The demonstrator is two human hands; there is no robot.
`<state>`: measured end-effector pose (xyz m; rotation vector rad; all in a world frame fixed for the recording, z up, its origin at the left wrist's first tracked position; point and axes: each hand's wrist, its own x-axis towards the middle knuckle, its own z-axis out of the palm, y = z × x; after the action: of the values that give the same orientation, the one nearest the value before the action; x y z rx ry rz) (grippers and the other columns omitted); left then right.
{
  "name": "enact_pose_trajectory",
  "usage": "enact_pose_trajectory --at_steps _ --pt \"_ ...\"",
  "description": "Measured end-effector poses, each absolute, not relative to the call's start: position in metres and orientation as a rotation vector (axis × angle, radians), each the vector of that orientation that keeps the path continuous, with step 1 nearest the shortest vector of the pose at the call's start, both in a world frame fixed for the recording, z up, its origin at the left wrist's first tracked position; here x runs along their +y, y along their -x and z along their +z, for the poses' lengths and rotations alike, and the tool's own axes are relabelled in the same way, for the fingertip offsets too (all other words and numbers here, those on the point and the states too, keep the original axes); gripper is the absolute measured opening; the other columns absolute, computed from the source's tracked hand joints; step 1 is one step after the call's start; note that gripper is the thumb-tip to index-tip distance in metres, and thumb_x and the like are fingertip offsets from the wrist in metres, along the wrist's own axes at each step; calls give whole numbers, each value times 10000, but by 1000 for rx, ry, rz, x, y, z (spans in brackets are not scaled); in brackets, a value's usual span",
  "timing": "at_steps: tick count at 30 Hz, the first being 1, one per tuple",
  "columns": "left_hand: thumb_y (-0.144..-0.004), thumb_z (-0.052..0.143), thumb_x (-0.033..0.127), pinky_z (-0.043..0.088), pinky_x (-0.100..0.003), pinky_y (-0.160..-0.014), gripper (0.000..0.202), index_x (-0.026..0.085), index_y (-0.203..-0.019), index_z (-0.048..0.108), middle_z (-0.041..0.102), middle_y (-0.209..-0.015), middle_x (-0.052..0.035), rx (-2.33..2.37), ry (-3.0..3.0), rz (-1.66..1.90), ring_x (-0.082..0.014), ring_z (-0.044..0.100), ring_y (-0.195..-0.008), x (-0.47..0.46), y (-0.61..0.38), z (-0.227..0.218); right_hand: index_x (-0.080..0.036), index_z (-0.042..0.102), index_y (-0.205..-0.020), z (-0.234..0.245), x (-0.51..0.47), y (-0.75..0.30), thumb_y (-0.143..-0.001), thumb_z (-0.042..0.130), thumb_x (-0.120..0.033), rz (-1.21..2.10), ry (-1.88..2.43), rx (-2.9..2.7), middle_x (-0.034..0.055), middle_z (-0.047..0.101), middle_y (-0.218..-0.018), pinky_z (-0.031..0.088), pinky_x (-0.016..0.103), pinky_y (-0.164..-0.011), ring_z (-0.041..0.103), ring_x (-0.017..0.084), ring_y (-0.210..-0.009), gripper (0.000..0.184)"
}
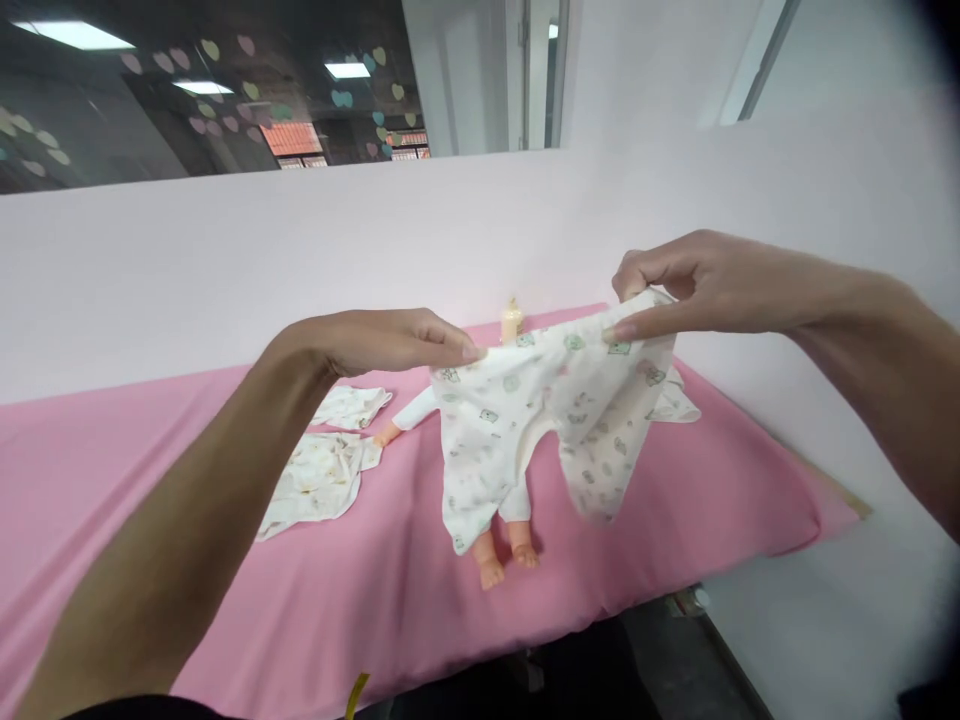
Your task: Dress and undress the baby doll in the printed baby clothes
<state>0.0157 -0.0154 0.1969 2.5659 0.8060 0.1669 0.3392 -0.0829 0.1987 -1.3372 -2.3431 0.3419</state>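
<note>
A small pair of white printed baby pants point(555, 400) hangs spread between my hands, legs downward. My left hand point(397, 340) pinches one corner of the waistband, and my right hand point(675, 285) grips the other, held a little higher. Behind the pants a baby doll point(486, 562) lies on the pink bed cover. Its feet and one white-sleeved arm show, while its head and trunk are hidden by the cloth.
Left of the doll lie white printed baby clothes point(319, 475) and another folded white garment point(351, 406). More white cloth point(676, 402) lies at the right. A cream bottle point(512, 320) stands by the wall. The pink bed cover point(360, 610) ends at the front edge.
</note>
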Motion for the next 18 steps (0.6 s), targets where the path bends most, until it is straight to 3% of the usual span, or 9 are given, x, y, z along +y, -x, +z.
enact_pose_trajectory --at_steps 2,4,7,13,16,18 --pt "-821 581 592 360 -265 -523 456 194 -612 505 450 -640 -17 696 -2511 -113 -110 383 -530 -16 -20 197 -243 629 -704 196 -81 -335 -735 754 -572 319 1324 -2380 0 585 -754 365 303 -529 499 148 -628 353" --pt "-819 595 564 308 -263 -487 432 197 -622 481 407 -627 -11 650 -2497 -170 -100 335 -503 -18 -23 194 -249 630 -691 193 -79 -332 -723 756 -584 316 1296 -2377 -2 591 -760 390 309 -561 530 164 -669 360" --pt "-801 624 534 273 -258 -461 401 203 -655 451 389 -623 0 705 -2486 -36 -91 319 -490 -23 -23 189 -246 626 -671 188 -78 -329 -727 747 -594 308 1270 -2344 4 592 -741 404 315 -600 544 176 -705 373" --pt "-766 668 470 386 -268 -552 275 228 -795 541 552 -700 -9 885 -2468 318 -127 506 -593 -33 -8 194 -257 656 -771 184 -76 -332 -768 706 -592 168 1304 -2363 15 625 -863 424 336 -698 567 196 -800 338" --pt "-749 679 488 374 -271 -561 290 218 -743 573 551 -673 -10 969 -2576 319 -138 509 -602 -34 1 203 -268 668 -836 181 -74 -336 -764 695 -604 85 1278 -2362 27 643 -964 426 365 -762 573 244 -927 345" --pt "-732 695 492 360 -267 -558 309 208 -700 578 543 -662 -10 1035 -2650 322 -138 498 -604 -33 8 210 -259 657 -791 179 -72 -341 -746 702 -621 41 1276 -2316 30 642 -929 418 362 -742 569 249 -906 368"
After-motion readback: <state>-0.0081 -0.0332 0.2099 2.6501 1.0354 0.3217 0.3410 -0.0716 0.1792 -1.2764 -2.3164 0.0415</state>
